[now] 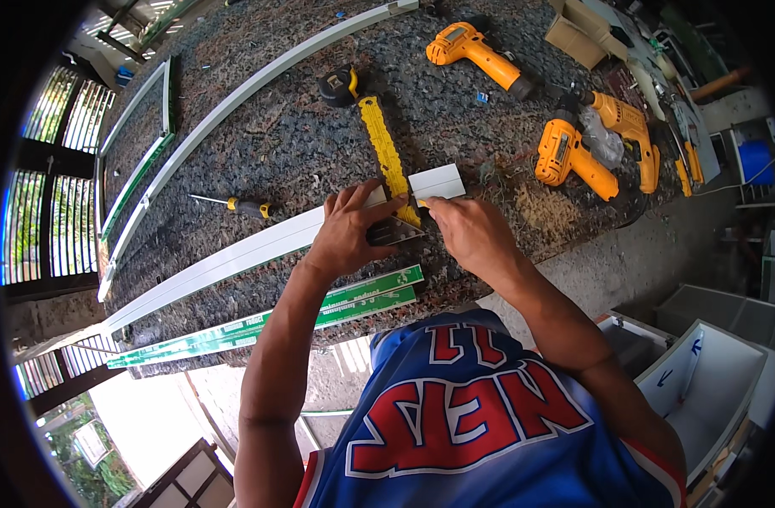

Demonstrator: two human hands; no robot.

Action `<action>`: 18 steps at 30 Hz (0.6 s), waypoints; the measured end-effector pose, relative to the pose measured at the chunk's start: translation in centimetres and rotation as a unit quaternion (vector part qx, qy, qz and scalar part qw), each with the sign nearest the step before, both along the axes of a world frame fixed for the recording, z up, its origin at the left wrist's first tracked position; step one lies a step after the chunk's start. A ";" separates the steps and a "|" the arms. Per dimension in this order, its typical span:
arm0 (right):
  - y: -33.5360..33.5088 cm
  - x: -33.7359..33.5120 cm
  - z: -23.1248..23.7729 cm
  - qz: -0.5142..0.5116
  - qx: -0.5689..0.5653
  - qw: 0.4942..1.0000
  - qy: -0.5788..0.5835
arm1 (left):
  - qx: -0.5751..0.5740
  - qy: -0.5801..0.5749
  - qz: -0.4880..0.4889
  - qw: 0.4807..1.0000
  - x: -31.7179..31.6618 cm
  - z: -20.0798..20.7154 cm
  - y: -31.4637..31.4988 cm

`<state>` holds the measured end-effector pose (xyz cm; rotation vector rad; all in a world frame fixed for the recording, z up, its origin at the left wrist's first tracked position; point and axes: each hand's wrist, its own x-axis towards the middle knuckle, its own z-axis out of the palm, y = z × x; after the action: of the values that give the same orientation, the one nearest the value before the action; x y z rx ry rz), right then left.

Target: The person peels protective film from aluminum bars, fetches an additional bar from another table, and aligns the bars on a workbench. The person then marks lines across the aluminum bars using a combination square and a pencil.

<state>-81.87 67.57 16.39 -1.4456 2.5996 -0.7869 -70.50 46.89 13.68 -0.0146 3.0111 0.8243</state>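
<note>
A long white metal profile lies across the carpeted work table, its short end reaching past a yellow-bladed square. My left hand presses on the profile, fingers spread. Its index finger rests on the yellow blade and its thumb reaches the square's metal stock, holding the square across the profile. Just right of the blade, my right hand is closed in a pinch at the profile's near edge. A small yellowish tip shows at its fingertips; the rest is hidden by the hand.
Green-filmed strips lie along the near edge. A screwdriver and tape measure lie beyond the profile. Orange drills sit to the right. A long curved-looking bar and a frame lie at left.
</note>
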 end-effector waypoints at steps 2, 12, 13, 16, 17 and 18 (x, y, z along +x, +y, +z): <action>0.8 -0.6 1.9 0.094 0.145 0.979 -0.105 | 0.000 -0.001 0.006 1.000 0.5 0.1 -0.2; 1.7 -2.7 1.0 -0.099 -0.170 0.956 -0.217 | -0.005 -0.008 0.008 1.000 0.3 0.3 0.0; 1.7 -2.8 0.7 -0.101 -0.217 0.941 -0.239 | -0.004 -0.006 0.008 1.000 0.3 0.2 -0.1; 1.7 -2.9 1.0 -0.135 -0.246 0.915 -0.291 | -0.004 -0.001 0.007 1.000 0.5 0.0 -0.2; 1.7 -2.9 1.3 -0.152 -0.281 0.885 -0.339 | -0.005 0.000 0.006 1.000 0.4 0.0 -0.2; 1.9 -3.1 0.7 -0.143 -0.315 0.869 -0.353 | -0.007 0.004 0.005 1.000 0.4 -0.1 -0.2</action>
<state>-84.96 69.45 17.07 -0.5981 2.0480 -1.9017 -70.12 46.67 13.59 -0.0280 3.0265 0.8064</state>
